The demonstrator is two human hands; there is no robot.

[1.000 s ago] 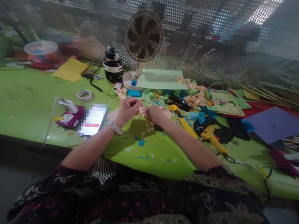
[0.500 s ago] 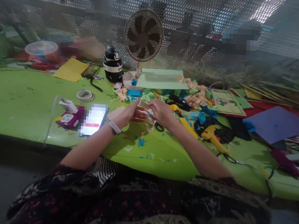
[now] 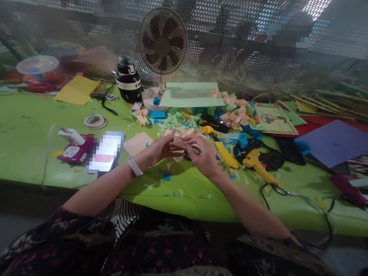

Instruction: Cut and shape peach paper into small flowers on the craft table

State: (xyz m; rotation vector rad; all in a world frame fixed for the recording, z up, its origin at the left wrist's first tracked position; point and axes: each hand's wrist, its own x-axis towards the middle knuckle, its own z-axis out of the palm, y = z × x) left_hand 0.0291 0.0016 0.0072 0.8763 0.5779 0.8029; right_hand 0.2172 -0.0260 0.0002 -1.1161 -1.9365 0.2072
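Observation:
My left hand (image 3: 158, 149) and my right hand (image 3: 203, 154) meet over the green table (image 3: 21, 122), both pinching a small peach-coloured piece of paper (image 3: 180, 140) between their fingertips. A white watch sits on my left wrist. Below the hands lie peach and blue paper scraps (image 3: 168, 177). A peach paper square (image 3: 138, 143) lies just left of my left hand. Black scissors are partly hidden behind my right hand.
A phone (image 3: 105, 152) and a purple power bank (image 3: 74, 151) lie to the left, a tape roll (image 3: 95, 121) behind them. A desk fan (image 3: 162, 42) and black bottle (image 3: 128, 81) stand at the back. A yellow glue gun (image 3: 257, 164) and coloured paper sheets lie right.
My hands have come together and closed on the peach paper piece; half a second ago the left fingers were stretched out. The view has shifted slightly to the right.

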